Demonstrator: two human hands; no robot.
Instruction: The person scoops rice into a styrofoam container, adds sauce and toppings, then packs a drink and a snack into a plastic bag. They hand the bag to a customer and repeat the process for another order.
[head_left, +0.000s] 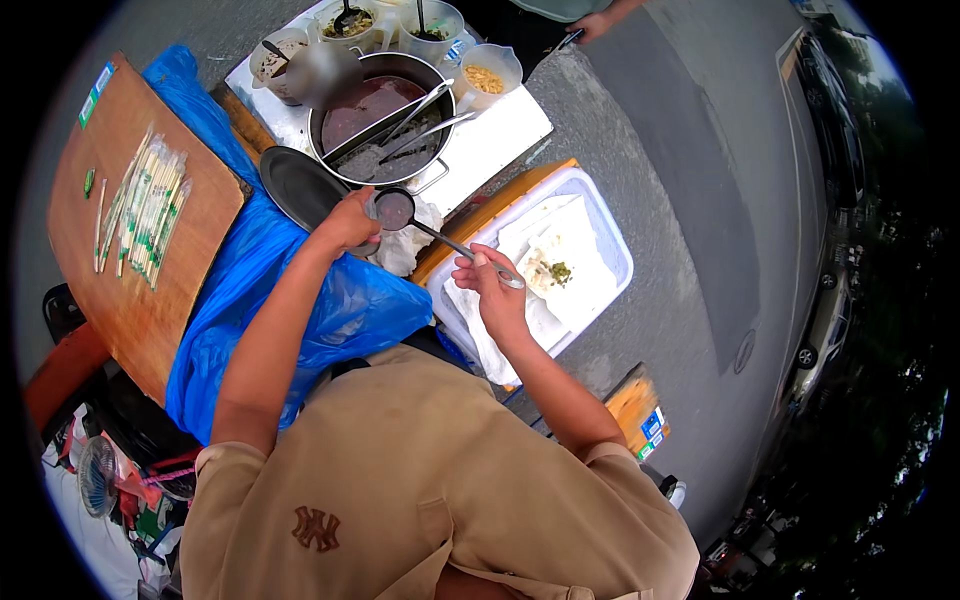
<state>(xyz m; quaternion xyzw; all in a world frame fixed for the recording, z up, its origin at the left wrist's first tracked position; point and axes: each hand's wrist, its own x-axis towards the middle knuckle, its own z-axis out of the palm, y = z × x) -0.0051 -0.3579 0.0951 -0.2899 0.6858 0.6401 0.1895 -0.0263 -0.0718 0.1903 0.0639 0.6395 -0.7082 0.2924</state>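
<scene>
My right hand grips the metal handle of a ladle near its end. Pale, cloudy liquid lies in the ladle's dark bowl. Beside that bowl, my left hand curls around what looks like a clear plastic container, mostly hidden by the fingers. Just beyond both stands a divided metal pot, with reddish-brown liquid in one half and greyish liquid in the other. Two long metal utensils rest in it. A round dark lid or tray lies left of the pot.
Plastic measuring jugs with food stand around the pot on a white tabletop. Right is a white plastic basket with paper and food scraps. Wrapped chopsticks lie on a wooden board beside blue plastic sheeting. Another person's hand shows above.
</scene>
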